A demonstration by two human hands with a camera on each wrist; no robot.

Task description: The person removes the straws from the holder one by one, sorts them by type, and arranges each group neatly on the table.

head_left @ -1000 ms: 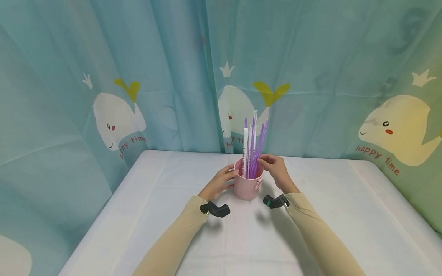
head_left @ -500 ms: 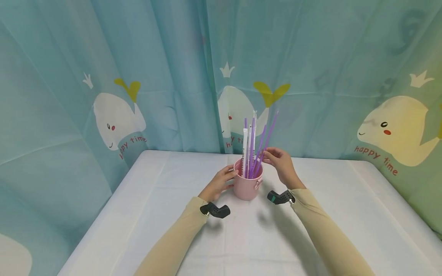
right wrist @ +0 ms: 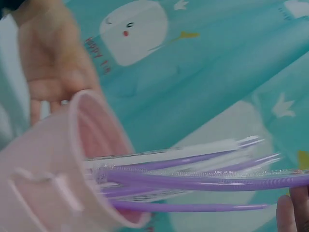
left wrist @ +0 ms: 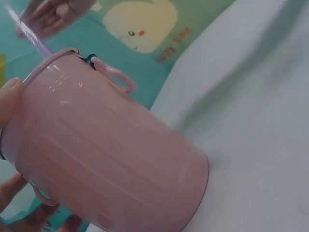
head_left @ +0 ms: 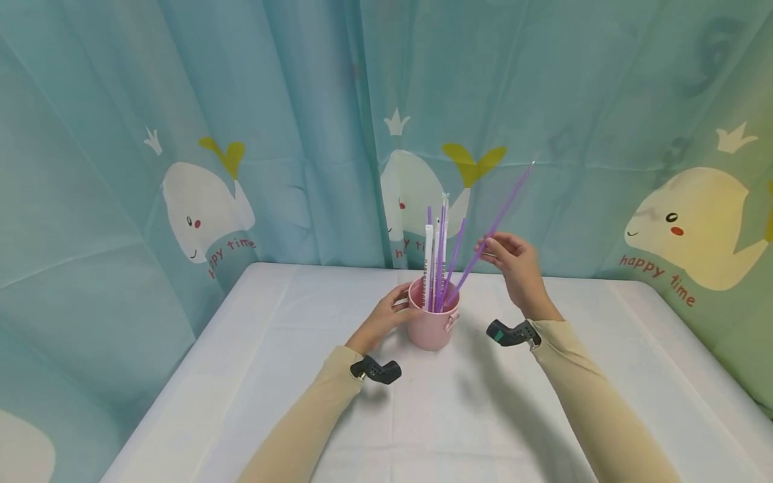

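A small pink metal bucket [head_left: 430,330] with little side handles stands upright on the table. Several purple and white-wrapped drinking straws [right wrist: 164,164] lean inside it. My left hand [head_left: 385,320] holds the bucket from the left, its thumb [left wrist: 9,99] near the rim and its fingers around the side. Between thumb and fingers, my right hand [head_left: 513,261] pinches one long purple straw [head_left: 506,204] in a clear wrapper. That straw slants up to the right, its lower end still inside the bucket's mouth.
A white cloth covers the table [head_left: 314,402]. Behind it hangs a blue-green curtain [head_left: 314,121] printed with whales. Black camera mounts [head_left: 376,369] sit on both wrists, and the right forearm casts a shadow on the cloth.
My right hand has moved up and to the right, drawing the pinched straw partway out and tilting it. My left thumb has shifted slightly at the rim; the bucket has hardly moved.
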